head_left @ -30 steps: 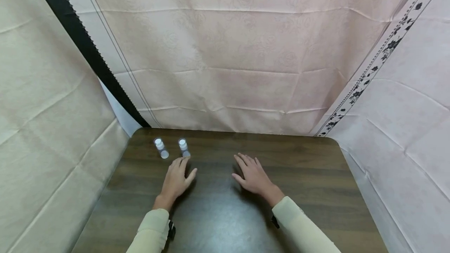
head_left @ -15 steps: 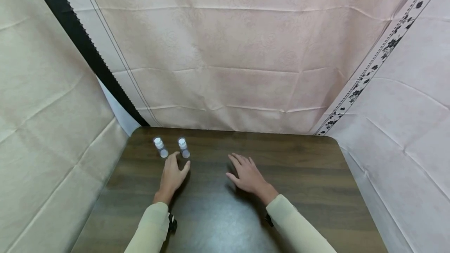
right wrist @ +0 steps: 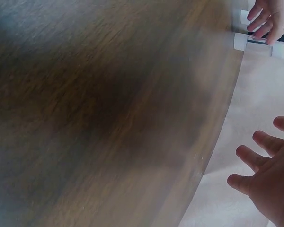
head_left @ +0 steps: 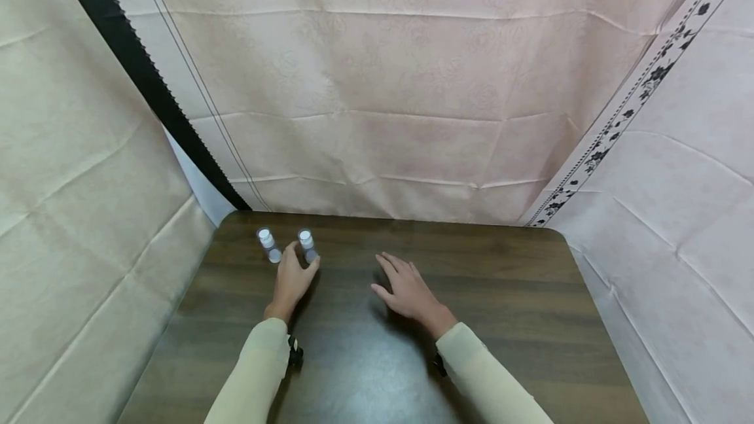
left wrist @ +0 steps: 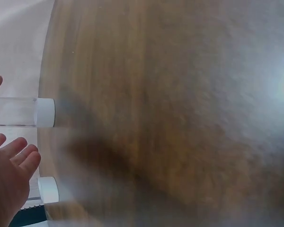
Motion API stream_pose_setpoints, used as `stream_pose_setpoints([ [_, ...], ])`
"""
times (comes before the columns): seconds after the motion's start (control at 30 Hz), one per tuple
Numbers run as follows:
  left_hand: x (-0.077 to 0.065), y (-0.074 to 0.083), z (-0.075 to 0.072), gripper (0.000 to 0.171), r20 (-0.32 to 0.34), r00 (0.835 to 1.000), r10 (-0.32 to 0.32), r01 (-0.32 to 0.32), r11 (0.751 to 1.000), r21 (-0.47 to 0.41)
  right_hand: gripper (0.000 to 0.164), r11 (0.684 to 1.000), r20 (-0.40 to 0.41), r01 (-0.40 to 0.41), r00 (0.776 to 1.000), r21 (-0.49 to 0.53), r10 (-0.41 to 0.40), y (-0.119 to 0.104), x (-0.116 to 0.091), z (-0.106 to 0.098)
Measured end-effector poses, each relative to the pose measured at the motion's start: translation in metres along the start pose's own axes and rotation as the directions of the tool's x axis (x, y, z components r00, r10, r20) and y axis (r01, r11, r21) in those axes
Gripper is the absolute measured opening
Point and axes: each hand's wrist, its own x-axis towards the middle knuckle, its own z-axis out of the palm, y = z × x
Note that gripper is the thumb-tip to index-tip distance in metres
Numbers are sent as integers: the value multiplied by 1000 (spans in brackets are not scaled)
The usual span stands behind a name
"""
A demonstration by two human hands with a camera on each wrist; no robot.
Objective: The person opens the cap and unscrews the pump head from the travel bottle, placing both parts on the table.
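Two small clear cylinders with white ends stand upright near the far left of the table, the left cylinder (head_left: 266, 238) and the right cylinder (head_left: 305, 239). My left hand (head_left: 292, 282) is at the right cylinder, thumb on one side and fingers on the other. In the left wrist view that cylinder (left wrist: 19, 112) shows between the spread thumb and fingers, with gaps visible; contact is unclear. The left cylinder's white end (left wrist: 48, 189) shows beyond the fingers. Over the table's middle, my right hand (head_left: 409, 290) has its fingers spread and holds nothing.
The dark wooden table (head_left: 471, 267) has rounded far corners. Pale patterned cloth (head_left: 377, 84) hangs behind it, and more cloth covers the left and right sides. A black serrated band (head_left: 147, 84) runs down the cloth at the left.
My left hand has moved forward and slightly left, from in front of the right cylinder to around it. My right hand has drifted left. Both cylinders stay in place.
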Motion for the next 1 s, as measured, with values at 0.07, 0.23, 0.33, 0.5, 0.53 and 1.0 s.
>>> stream_pose_setpoints([
  [0.07, 4, 1, 1, 73, -6, 1000, 2, -2, 1000, -5, 70, 1000, 3, -4, 1000, 15, 4, -1, 2, 1],
  [0.23, 11, 5, 3, 75, -8, 1000, -8, 7, 999, -53, 70, 999, 33, -10, 999, 40, 9, -4, 7, 5],
  [0.33, 15, 10, 4, 77, 10, 1000, -29, 30, 996, -87, 70, 998, 47, -19, 999, 58, 16, -5, 10, 9],
  [0.5, 16, 14, 5, 78, 26, 997, -72, 74, 991, -107, 72, 994, 64, -36, 998, 99, 30, -8, 12, 17],
  [0.53, 17, 14, 6, 78, 24, 996, -81, 83, 991, -109, 72, 994, 64, -37, 997, 104, 30, -9, 12, 18],
  [1.0, 23, 9, 14, 46, -57, 995, -85, 80, 993, -91, 71, 989, 75, -49, 996, 139, 39, -16, 14, 19],
])
